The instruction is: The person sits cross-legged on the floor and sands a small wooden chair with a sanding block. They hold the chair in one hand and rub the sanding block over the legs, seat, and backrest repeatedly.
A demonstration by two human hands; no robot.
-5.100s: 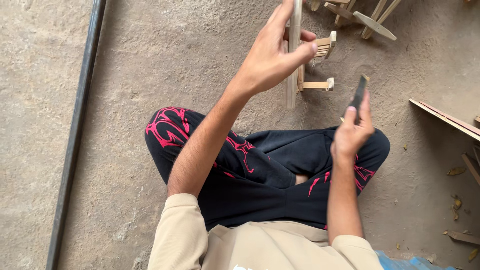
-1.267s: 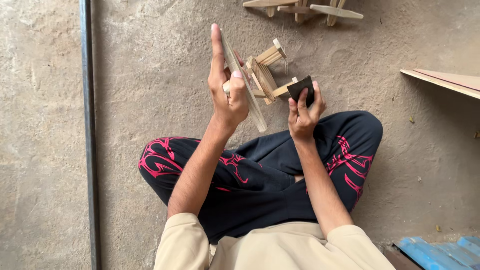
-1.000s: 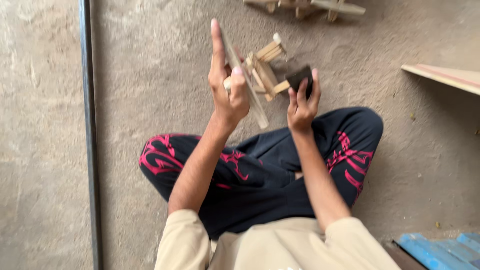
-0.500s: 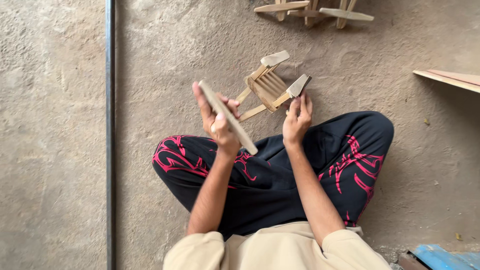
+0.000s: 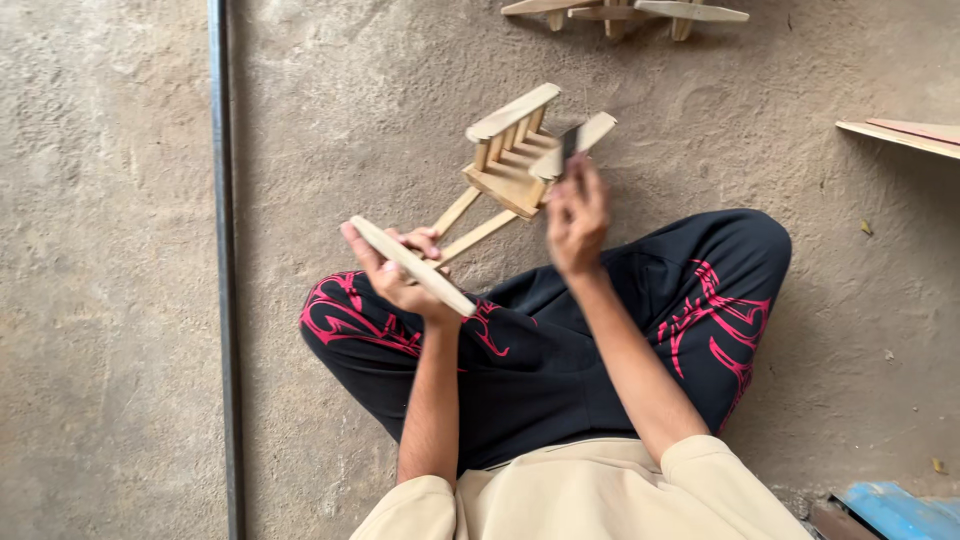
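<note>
I sit cross-legged on a concrete floor in black trousers with red patterns. My left hand (image 5: 400, 268) grips a flat wooden slat (image 5: 412, 267), held slanted above my left knee. My right hand (image 5: 577, 212), blurred with motion, holds a small dark flat piece (image 5: 570, 143), possibly sandpaper or a blade, raised in front of my chest. Just beyond both hands a small slatted wooden chair frame (image 5: 513, 150) lies on its side on the floor, its two thin legs pointing toward my left hand.
A long dark metal pipe (image 5: 224, 260) runs along the floor at the left. More wooden pieces (image 5: 625, 10) lie at the top edge. A wooden board (image 5: 900, 134) juts in from the right. A blue object (image 5: 890, 505) shows at the bottom right corner.
My left hand has lowered the slat from upright at chest height to a slant above my knee. My right hand stays near the small chair frame. The camera view has shifted.
</note>
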